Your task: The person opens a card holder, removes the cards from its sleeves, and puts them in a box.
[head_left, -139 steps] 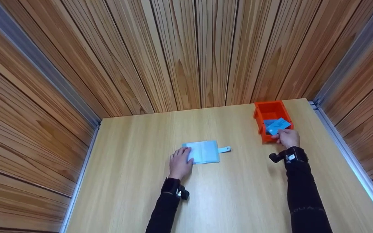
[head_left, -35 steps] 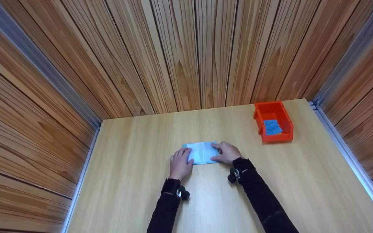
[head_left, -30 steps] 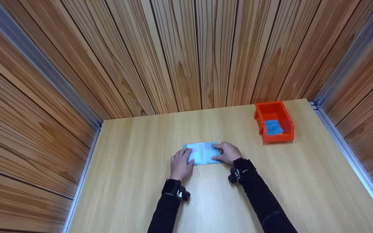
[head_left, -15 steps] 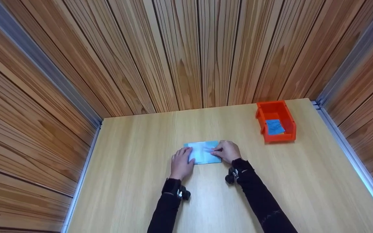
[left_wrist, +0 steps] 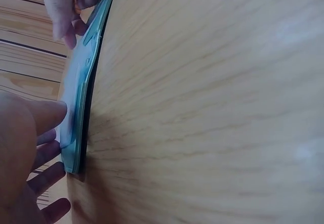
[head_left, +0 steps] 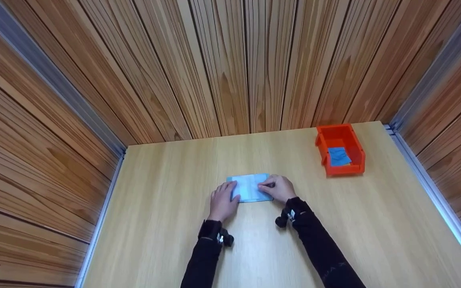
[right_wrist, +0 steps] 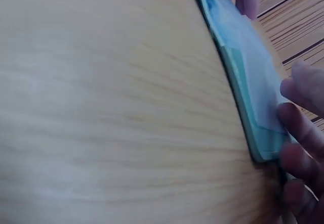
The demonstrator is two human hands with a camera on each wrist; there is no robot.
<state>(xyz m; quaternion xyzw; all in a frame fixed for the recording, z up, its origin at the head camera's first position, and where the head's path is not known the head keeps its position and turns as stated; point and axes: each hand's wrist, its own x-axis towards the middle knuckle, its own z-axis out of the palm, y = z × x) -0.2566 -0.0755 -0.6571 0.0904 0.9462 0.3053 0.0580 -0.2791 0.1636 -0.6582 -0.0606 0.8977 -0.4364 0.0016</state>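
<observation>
A light blue card holder [head_left: 248, 189] lies spread on the wooden table, its clear plastic sleeve facing up. My left hand [head_left: 221, 203] rests on its left end, fingers fairly straight. In the left wrist view the thumb [left_wrist: 48, 115] lies over the sleeve. At the right half, my right hand [head_left: 281, 189] has thumb and forefinger brought together on the plastic, pinching at the sleeve. The right wrist view shows its other fingers [right_wrist: 298, 158] bent beside the holder's end. This hand hides the holder's strap.
An orange bin [head_left: 345, 170] stands at the table's back right, with blue cards [head_left: 338, 157] inside. Wood-panelled walls [head_left: 230, 72] close off the back and both sides, with metal rails [head_left: 100, 218] along the side edges.
Earlier my right hand held a blue card at the bin; it came to the holder's right end, then its spread thumb and finger drew together on the sleeve. My left hand stayed put.
</observation>
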